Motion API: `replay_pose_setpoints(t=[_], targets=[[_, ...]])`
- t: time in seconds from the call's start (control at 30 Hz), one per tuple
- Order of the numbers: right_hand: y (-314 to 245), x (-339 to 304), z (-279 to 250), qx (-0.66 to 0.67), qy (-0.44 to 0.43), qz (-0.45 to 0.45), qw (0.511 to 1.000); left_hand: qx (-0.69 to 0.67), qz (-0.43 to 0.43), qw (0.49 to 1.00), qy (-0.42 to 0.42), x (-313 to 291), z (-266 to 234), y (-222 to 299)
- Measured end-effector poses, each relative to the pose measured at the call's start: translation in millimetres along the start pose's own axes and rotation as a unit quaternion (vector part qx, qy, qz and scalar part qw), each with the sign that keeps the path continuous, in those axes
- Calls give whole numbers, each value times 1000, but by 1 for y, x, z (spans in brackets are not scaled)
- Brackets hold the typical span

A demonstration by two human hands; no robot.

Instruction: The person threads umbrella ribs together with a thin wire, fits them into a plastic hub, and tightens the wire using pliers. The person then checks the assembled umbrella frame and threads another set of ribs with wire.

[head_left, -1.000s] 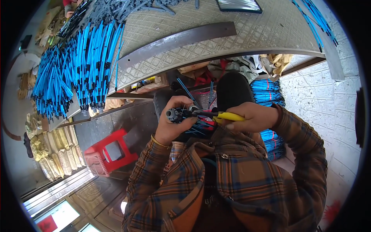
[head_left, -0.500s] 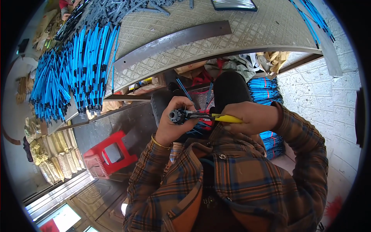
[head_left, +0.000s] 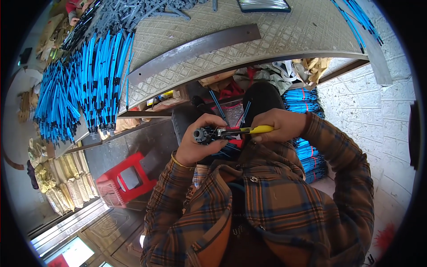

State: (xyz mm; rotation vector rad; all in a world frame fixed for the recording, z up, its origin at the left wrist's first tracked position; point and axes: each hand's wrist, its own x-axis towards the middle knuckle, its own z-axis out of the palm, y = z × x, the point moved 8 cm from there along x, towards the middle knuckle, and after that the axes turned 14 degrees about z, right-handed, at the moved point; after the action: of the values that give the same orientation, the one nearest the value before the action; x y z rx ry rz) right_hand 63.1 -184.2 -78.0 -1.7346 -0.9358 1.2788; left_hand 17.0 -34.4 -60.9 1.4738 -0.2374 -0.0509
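both hands grip a yellow-handled tool, its tip hidden by fingers

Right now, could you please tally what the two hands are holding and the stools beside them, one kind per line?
Yellow-handled tool, in the right hand: 1
Dark round metal part, in the left hand: 1
Red plastic stool: 1
Total: 3
The blue tubes on the table are too many to count.

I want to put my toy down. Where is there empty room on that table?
The table is bare on its patterned top between the long grey bar and the blue tubes at the right edge. Its left end is crowded with blue tubes and grey parts.
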Motion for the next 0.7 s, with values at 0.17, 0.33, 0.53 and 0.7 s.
replay_pose_setpoints(t=[0.17,0.33,0.53,0.7], targets=[[-15,-9,-10,-57,45,-29,997,20,1,1000,-17,1,1,0],[-21,-15,-13,-93,36,11,995,26,-12,999,-31,1,5,-1],[-34,-24,-9,-97,8,123,988,26,27,999,0,3,-2,1],[-7,-18,18,20,122,12,992,-59,54,995,62,10,2,2]])
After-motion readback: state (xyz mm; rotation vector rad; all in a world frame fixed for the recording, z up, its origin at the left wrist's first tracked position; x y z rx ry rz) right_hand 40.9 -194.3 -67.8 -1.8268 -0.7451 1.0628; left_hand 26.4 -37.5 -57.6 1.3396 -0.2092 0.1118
